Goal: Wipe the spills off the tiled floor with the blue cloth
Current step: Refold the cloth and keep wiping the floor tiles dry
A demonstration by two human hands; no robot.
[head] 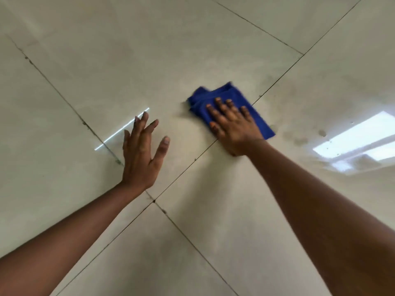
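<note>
Head view: the right hand [232,127] lies flat with spread fingers on the folded blue cloth [230,107], pressing it onto the tiled floor [149,50] beside a grout line [275,82]. The left hand [142,150] is open, fingers straight, holding nothing; whether it touches the floor I cannot tell. Dark spill marks [299,138] lie just right of the cloth. Risk, I think: the loose fold can slip from under the palm, or smear the marks into the grout. Around the cloth, the floor gives open room on all sides.
</note>
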